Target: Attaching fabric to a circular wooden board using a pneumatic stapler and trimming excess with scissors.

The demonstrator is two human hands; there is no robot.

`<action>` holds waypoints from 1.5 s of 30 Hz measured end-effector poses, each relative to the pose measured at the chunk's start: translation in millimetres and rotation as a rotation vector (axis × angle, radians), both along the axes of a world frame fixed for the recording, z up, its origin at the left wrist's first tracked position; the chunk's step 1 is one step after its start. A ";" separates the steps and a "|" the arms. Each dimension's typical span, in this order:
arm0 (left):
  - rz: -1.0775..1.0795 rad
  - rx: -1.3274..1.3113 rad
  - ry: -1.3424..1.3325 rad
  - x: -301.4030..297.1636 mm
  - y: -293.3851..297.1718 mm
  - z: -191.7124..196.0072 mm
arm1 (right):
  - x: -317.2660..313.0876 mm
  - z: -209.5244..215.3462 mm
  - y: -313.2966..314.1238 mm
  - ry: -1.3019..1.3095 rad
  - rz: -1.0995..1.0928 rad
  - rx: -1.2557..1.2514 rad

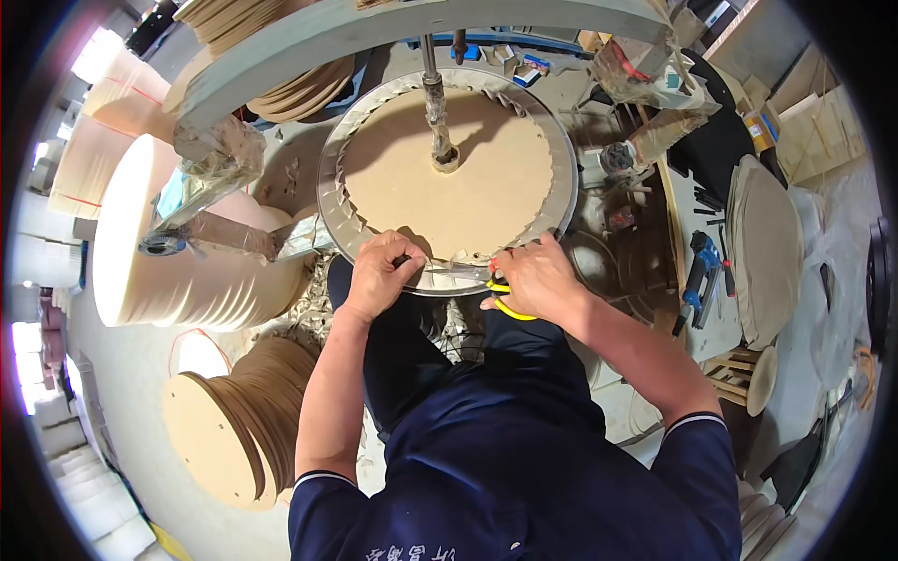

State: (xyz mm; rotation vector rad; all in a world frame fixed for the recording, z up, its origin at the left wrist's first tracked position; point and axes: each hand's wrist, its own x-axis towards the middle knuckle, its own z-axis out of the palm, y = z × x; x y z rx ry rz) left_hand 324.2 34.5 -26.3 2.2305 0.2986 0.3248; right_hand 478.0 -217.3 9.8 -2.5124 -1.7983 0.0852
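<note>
A round brown board disc (449, 178) lies flat on a stand, ringed by shiny silver sheet (561, 178) folded in pleats over its edge. A metal rod (432, 103) rises from the disc's centre. My left hand (379, 276) pinches the silver sheet at the near rim. My right hand (528, 276) holds yellow-handled scissors (505, 304) at the same rim, blades pointing left toward my left hand.
Stacks of round board discs stand at left (178, 252) and lower left (243, 421). A grey curved beam (374, 33) arches over the stand. At right, a table edge carries a blue power tool (697, 271) and a round board (767, 243).
</note>
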 end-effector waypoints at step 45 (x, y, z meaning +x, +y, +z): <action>0.497 -1.008 -0.343 11.7 -43.4 27.9 | 11.1 -7.3 -19.2 0.056 -0.017 -0.063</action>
